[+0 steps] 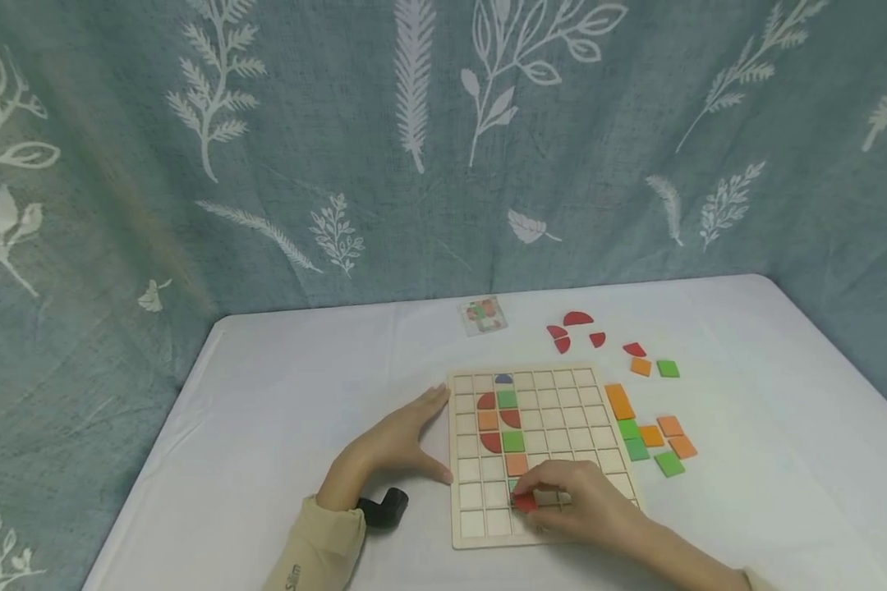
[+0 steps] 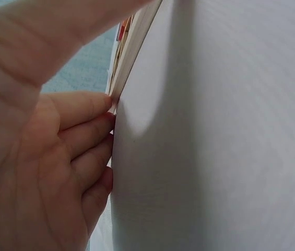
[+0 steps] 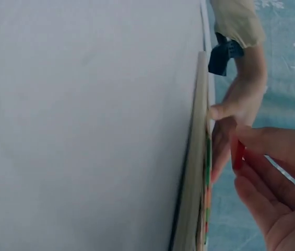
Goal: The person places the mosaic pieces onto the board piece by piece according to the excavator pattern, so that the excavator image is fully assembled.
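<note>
Red piece (image 1: 525, 502), pinched in the right hand (image 1: 578, 499) over the near rows of the grid board (image 1: 471, 523), looks light, stiff, perhaps slick, best taken by its edges; the left hand (image 1: 397, 438), loosely extended, touches the board's side

A loose beige left sleeve (image 1: 324, 538) is worn, seen at the bottom of the head view, left of centre. It is finished with a broad cuff (image 1: 343, 515), softly creased, and is marked lower down with small dark lettering (image 1: 293, 577) that seems to read "Silim". Just above the left hand's (image 1: 393, 439) wrist end, a black camera (image 1: 392, 507) is strapped on; at the upper right of the right wrist view it is shown boxy and dark blue. A beige right sleeve (image 1: 758, 581), mostly cut off, is glimpsed at the head view's lower right, with the forearm left bare up to the right hand (image 1: 576, 497).
</note>
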### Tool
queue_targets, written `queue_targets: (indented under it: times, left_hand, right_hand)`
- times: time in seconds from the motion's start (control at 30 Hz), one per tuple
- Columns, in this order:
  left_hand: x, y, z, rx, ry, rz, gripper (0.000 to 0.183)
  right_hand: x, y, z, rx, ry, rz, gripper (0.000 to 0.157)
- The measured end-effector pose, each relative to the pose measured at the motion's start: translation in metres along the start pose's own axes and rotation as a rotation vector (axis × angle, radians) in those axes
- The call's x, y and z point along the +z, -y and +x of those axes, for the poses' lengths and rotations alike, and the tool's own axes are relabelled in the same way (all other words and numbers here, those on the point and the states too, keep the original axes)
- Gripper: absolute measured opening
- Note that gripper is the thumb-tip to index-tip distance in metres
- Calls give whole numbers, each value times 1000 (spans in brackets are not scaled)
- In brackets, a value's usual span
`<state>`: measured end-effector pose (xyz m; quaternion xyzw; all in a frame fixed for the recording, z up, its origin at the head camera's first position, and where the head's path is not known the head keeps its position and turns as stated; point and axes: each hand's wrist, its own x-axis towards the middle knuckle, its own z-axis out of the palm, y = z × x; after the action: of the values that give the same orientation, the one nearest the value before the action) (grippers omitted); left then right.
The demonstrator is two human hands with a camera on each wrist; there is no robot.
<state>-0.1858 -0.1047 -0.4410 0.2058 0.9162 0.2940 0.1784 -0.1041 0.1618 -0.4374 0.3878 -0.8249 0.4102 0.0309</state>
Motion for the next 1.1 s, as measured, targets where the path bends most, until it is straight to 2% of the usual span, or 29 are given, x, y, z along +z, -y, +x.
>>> queue_targets:
  times: [0.17,0.5,0.67,0.9,1.1]
  left_hand:
    - [0,1,1,1,3,2,117]
    - [3,2,2,-4,-2,-6,118]
    - [5,3,2,-11,-4,1,118]
    - [4,4,3,-11,8,8,118]
    - [3,3,4,-14,16,21,118]
  right_hand:
    - [5,2,0,9,31,-33,26]
    - [10,-2,-4,84,92,-41,24]
    - [13,-2,-4,84,95,-41,22]
    - [16,-2,-5,22,68,-48,19]
    - [13,-2,-9,45,95,-96,22]
